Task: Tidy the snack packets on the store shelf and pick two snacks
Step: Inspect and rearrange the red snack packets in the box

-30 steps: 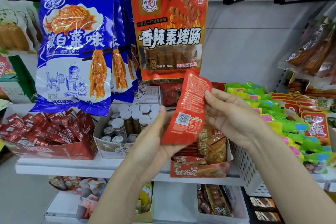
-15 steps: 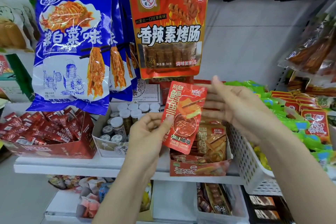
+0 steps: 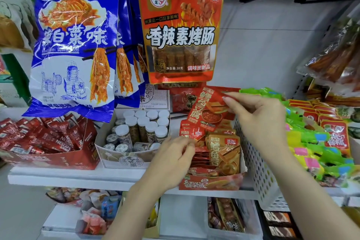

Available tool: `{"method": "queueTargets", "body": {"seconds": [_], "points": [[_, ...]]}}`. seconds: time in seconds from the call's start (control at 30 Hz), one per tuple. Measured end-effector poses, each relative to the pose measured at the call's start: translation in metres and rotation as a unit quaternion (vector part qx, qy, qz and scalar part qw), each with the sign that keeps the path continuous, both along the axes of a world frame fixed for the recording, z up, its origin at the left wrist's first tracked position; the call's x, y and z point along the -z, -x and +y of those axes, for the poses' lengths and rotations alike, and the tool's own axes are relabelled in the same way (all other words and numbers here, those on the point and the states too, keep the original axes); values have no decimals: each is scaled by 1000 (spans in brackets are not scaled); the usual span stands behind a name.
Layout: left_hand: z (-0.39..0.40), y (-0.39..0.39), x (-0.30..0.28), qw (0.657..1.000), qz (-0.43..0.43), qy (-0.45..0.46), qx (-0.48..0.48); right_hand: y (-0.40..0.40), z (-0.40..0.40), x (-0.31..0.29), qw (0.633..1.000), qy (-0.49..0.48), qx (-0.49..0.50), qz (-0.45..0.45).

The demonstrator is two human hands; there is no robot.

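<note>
The tidying looks only half done and no snack seems picked yet: the right hand (image 3: 259, 122) pinches a red packet (image 3: 209, 110) over the box (image 3: 210, 183) at lower center of the frame, while the left hand (image 3: 173, 160) touches packets inside, its grip unclear.

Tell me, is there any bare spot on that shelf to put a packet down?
Little. A bare strip of white shelf runs along the front edge, before the coffee sachet box and jar box. Bare back wall lies right of the hanging red packet. Elsewhere boxes and the white basket sit packed side by side.
</note>
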State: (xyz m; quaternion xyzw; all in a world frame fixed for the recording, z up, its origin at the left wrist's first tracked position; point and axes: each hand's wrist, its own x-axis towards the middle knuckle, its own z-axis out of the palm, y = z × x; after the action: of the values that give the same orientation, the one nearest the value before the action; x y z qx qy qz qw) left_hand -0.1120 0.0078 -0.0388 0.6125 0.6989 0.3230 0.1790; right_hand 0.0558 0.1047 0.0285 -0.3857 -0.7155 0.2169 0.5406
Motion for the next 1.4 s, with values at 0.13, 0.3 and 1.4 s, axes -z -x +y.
{"method": "queueTargets", "body": {"seconds": [0.13, 0.3, 1.4], "points": [[-2, 6, -4, 998, 15, 53, 31, 14, -2, 23, 999, -1, -18, -47], [-7, 13, -6, 998, 18, 43, 47, 18, -2, 40, 992, -5, -36, -125], [1, 21, 4, 994, -69, 67, 59, 36, 20, 40, 912, 55, -56, -403]]}}
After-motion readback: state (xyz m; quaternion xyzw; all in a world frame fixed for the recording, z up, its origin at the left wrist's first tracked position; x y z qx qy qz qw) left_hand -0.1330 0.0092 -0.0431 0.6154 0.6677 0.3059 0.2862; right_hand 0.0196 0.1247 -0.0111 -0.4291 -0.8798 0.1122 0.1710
